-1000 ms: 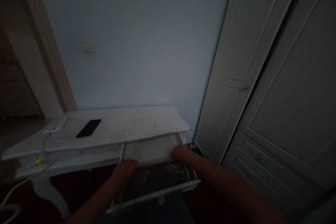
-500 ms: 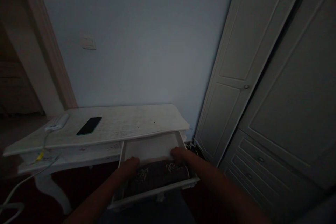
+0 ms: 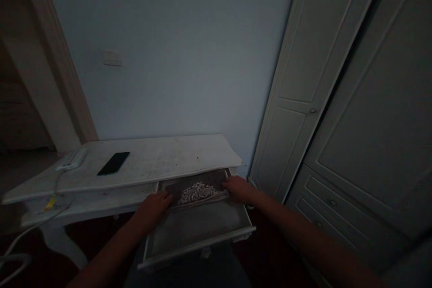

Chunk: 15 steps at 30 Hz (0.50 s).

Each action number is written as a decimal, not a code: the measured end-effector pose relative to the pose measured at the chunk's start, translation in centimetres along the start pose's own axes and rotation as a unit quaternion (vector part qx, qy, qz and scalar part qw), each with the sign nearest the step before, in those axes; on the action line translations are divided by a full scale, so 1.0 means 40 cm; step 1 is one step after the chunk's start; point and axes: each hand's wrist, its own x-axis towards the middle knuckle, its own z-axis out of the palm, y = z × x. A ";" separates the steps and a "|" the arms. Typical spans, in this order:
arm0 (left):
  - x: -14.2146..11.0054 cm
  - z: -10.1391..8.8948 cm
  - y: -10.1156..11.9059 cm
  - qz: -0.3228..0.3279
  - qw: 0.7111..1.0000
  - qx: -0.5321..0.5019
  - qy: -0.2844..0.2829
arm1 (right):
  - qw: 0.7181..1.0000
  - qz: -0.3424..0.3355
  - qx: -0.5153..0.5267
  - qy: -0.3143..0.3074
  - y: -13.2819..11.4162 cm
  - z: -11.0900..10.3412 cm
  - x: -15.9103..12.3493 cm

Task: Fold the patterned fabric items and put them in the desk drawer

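A folded dark brown cloth [image 3: 199, 192] with a pale ornamental pattern lies in the rear part of a pulled-out white drawer [image 3: 197, 251]. My left hand [image 3: 155, 204] is closed at the cloth's left end, by the drawer's left side. At the opposite end, my right hand [image 3: 239, 189] is closed on the cloth's right edge, next to the drawer's right wall. Fingertips of both hands are partly hidden in the dim light. The front half of the drawer shows its bare bottom.
The drawer belongs to a white table [image 3: 175, 155] against a pale blue wall. On the tabletop lie a dark phone [image 3: 114, 164] and a white power strip [image 3: 72, 159], its cable hanging at the left. A wardrobe [image 3: 293, 135] stands close at the right.
The cloth has moved from the front of the drawer to the back, where its pale pattern now faces up. Both hands have moved with it, the left slightly leftward.
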 end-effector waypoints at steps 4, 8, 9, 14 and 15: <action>-0.025 0.051 -0.006 0.018 0.998 0.003 -0.067 | 0.998 -0.019 0.016 -0.055 -0.033 0.061 -0.001; 0.020 0.082 0.007 0.014 0.999 -0.004 -0.045 | 0.999 -0.007 0.050 -0.010 -0.045 0.074 0.046; 0.040 0.089 0.013 0.008 0.999 -0.009 -0.033 | 0.998 0.000 0.059 0.005 -0.049 0.075 0.062; 0.136 0.138 0.047 -0.072 0.996 -0.039 0.033 | 0.992 0.018 0.122 0.030 -0.114 0.113 0.130; 0.150 0.147 0.050 -0.096 0.993 -0.051 0.041 | 0.990 0.013 0.137 0.028 -0.136 0.126 0.140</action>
